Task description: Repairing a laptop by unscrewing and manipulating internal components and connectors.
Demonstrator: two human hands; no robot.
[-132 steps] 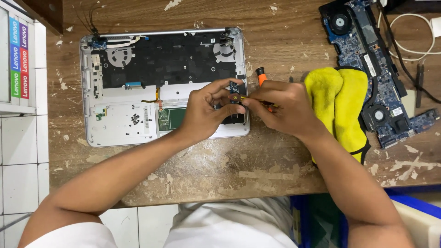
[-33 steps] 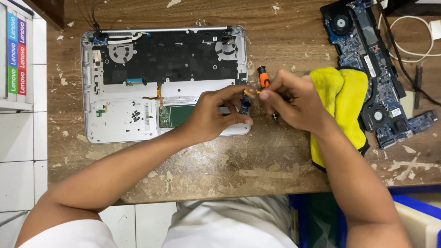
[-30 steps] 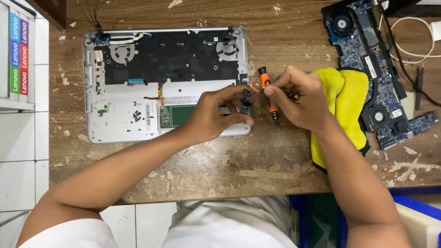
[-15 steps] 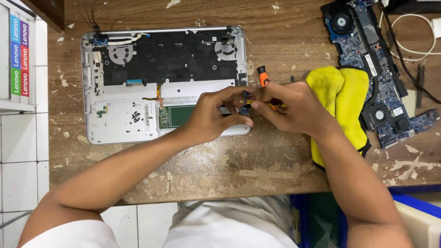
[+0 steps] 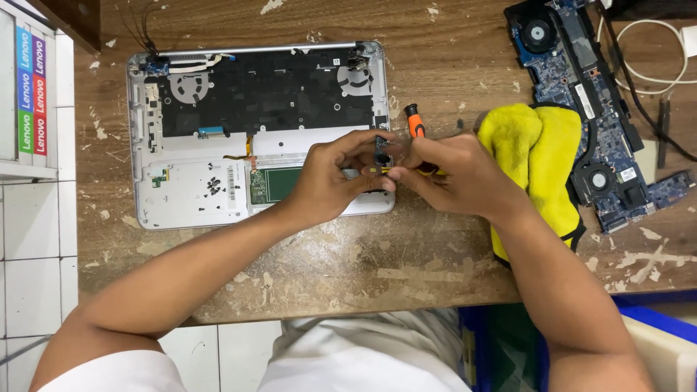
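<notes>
A: Wooden desk [image 5: 348, 254] edge, both hands meet. Left hand [image 5: 330, 181] pinches small black part [image 5: 380, 149] over laptop base [image 5: 218, 196] corner.

B: Right hand [image 5: 454, 174]?

A: Closed on orange-handled screwdriver [image 5: 415, 127]; a second ago it was lifted clear, now back at the part. Yellow cloth [image 5: 541, 167] beyond, blue motherboard [image 5: 588, 94] farthest.

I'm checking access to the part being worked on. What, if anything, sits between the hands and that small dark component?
Nothing visible: left hand and right hand already pinch the small dark component over the opened laptop base.
</notes>
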